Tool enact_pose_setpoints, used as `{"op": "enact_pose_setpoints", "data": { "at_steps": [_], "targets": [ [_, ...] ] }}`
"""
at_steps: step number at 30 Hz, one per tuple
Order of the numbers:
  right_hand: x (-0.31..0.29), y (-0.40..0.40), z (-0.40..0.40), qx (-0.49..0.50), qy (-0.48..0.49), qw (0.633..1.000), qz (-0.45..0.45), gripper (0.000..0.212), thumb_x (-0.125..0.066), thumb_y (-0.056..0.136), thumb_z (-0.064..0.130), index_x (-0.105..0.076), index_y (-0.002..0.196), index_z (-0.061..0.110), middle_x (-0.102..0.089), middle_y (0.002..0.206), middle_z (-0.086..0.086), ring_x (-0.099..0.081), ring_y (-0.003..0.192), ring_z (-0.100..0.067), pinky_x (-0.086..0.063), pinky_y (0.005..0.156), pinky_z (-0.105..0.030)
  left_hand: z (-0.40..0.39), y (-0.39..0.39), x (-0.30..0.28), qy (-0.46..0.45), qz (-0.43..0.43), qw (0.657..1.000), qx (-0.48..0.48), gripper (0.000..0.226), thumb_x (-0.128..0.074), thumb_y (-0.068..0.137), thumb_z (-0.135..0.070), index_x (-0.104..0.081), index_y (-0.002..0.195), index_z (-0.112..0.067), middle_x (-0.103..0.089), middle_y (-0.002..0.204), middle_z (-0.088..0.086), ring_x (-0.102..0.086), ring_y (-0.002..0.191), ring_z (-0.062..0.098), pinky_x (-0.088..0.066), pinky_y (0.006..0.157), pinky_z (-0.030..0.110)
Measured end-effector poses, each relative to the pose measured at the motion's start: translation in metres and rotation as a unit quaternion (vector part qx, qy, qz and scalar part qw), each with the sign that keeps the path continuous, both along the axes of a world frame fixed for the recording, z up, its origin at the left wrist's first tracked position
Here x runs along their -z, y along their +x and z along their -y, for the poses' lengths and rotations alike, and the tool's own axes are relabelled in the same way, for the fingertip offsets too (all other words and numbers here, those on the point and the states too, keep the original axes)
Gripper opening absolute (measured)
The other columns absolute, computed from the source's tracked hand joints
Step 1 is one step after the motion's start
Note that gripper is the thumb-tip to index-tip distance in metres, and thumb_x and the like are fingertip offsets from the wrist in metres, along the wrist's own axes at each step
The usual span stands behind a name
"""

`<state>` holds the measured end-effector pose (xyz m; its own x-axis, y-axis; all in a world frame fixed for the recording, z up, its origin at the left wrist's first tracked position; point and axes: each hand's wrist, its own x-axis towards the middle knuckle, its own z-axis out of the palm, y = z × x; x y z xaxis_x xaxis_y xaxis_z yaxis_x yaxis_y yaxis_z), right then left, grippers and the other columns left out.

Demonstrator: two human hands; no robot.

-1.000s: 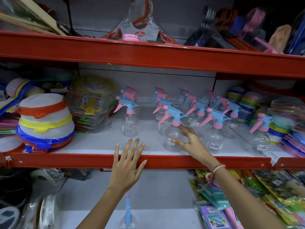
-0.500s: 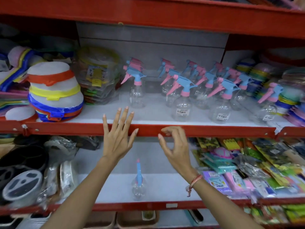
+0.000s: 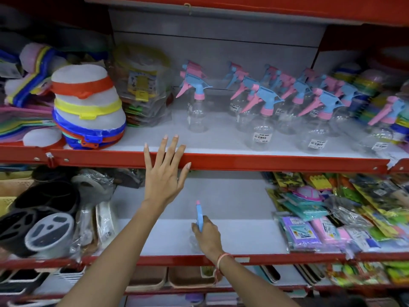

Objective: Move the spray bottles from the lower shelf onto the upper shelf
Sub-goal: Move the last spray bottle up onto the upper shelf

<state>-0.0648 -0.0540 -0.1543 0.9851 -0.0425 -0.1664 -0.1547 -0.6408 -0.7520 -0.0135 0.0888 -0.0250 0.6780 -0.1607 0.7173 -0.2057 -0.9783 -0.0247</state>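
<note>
1. The right hand point(image 3: 207, 234), at the lower centre of the frame, has its fingers curled around the neck of a single spray bottle point(image 3: 199, 216) on the lower shelf point(image 3: 243, 235). Only the blue trigger head with its pink tip rises above the knuckles; the clear body is mostly hidden behind the hand.
2. This bottle stands upright on the white board of the lower shelf, near the front red rail, and well apart from the goods on both sides.
3. The left hand point(image 3: 164, 171), in the middle of the frame, is spread flat with fingers apart. It lies against the red front edge of the upper shelf point(image 3: 265, 160), the fingertips reaching onto the white board, and it holds nothing.
4. On the upper shelf, from the centre to the right of the frame, stands a group of clear spray bottles point(image 3: 263, 127) with blue and pink trigger heads (some carry a small white price label). One bottle point(image 3: 198, 111) stands a little apart on the left of the group.
5. At the left of the upper shelf there is a stack of white round items with coloured rims point(image 3: 88, 107): red, yellow and blue.
6. At the lower right of the frame, packets in clear plastic point(image 3: 321, 224) lie on the lower shelf beside the bare part.
</note>
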Motion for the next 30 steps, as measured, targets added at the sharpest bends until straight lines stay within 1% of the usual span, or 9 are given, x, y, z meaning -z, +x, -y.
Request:
{"op": "enact_pose_setpoints", "data": {
  "at_steps": [3,5,7,10,14,17,20,26,30],
  "targets": [
    [-0.004,-0.005,0.003,-0.001,0.003,1.000,0.018,0.033,-0.051,0.097,0.030,-0.053,0.121,0.008,-0.066,0.099,-0.009,-0.064,0.085,-0.023,-0.053,0.072,-0.028,0.000,0.001,0.001,-0.006,0.000,1.000,0.006,0.051,-0.031,0.101,-0.046,-0.047,0.139,-0.016,-0.035,0.158,0.006,-0.024,0.148,0.028,-0.007,0.119,0.061],
    [-0.017,-0.010,0.011,-0.019,0.005,0.999,0.028,0.036,-0.051,0.097,0.032,-0.048,0.126,0.010,-0.062,0.092,-0.006,-0.060,0.074,-0.019,-0.044,0.055,-0.015,0.000,0.002,0.002,-0.009,0.003,1.000,0.010,0.051,-0.031,0.101,-0.047,-0.046,0.139,-0.017,-0.035,0.158,0.006,-0.024,0.148,0.028,-0.005,0.120,0.060],
    [-0.036,-0.016,0.023,-0.049,0.005,0.998,0.049,0.037,-0.051,0.096,0.034,-0.045,0.126,0.013,-0.063,0.093,-0.004,-0.058,0.069,-0.018,-0.038,0.048,-0.014,-0.001,0.002,0.002,-0.009,0.006,1.000,0.009,0.051,-0.031,0.101,-0.047,-0.045,0.140,-0.017,-0.035,0.158,0.005,-0.025,0.148,0.028,-0.004,0.120,0.059],
    [-0.073,-0.026,0.044,-0.084,0.021,0.992,0.090,0.034,-0.055,0.094,0.038,-0.046,0.119,0.017,-0.069,0.103,-0.003,-0.065,0.079,-0.024,-0.047,0.063,-0.029,-0.001,0.003,0.003,-0.007,0.014,1.000,0.006,0.051,-0.033,0.101,-0.049,-0.045,0.139,-0.017,-0.035,0.158,0.005,-0.027,0.147,0.028,-0.007,0.119,0.060],
    [-0.128,-0.035,0.069,-0.101,0.050,0.979,0.168,0.027,-0.061,0.090,0.038,-0.053,0.110,0.022,-0.069,0.087,0.017,-0.063,0.069,-0.004,-0.042,0.058,-0.013,0.000,0.002,0.001,-0.013,0.015,1.000,0.009,0.052,-0.035,0.100,-0.049,-0.048,0.138,-0.017,-0.037,0.157,0.006,-0.029,0.146,0.029,-0.009,0.119,0.060],
    [-0.167,-0.034,0.083,-0.091,0.055,0.967,0.233,0.021,-0.066,0.085,0.040,-0.060,0.100,0.027,-0.070,0.072,0.014,-0.061,0.064,-0.010,-0.042,0.057,-0.021,0.000,0.002,0.001,-0.017,0.016,1.000,0.013,0.052,-0.035,0.100,-0.049,-0.049,0.138,-0.016,-0.038,0.156,0.006,-0.030,0.146,0.029,-0.008,0.119,0.060],
    [-0.204,-0.027,0.092,-0.092,0.081,0.949,0.292,0.018,-0.068,0.083,0.042,-0.064,0.094,0.030,-0.071,0.079,0.010,-0.061,0.068,-0.015,-0.045,0.064,-0.029,0.000,0.002,0.001,-0.014,0.012,1.000,0.012,0.053,-0.037,0.098,-0.050,-0.049,0.139,-0.017,-0.038,0.156,0.006,-0.031,0.146,0.029,-0.011,0.119,0.061],
    [-0.267,0.007,0.090,-0.092,0.140,0.920,0.355,0.013,-0.068,0.086,0.033,-0.068,0.090,0.020,-0.075,0.082,0.006,-0.068,0.076,-0.009,-0.050,0.073,-0.024,0.000,0.002,0.002,-0.009,-0.005,1.000,0.008,0.057,-0.033,0.098,-0.053,-0.047,0.141,-0.019,-0.038,0.156,0.005,-0.029,0.146,0.028,-0.011,0.119,0.060],
    [-0.295,0.033,0.079,-0.105,0.133,0.909,0.381,0.020,-0.067,0.086,0.037,-0.066,0.090,0.017,-0.073,0.078,0.014,-0.066,0.074,-0.004,-0.047,0.068,-0.017,-0.002,0.003,0.004,-0.006,-0.012,1.000,0.006,0.059,-0.034,0.098,-0.053,-0.041,0.147,-0.021,-0.036,0.157,0.004,-0.025,0.147,0.025,-0.012,0.118,0.060]
  ]
}}
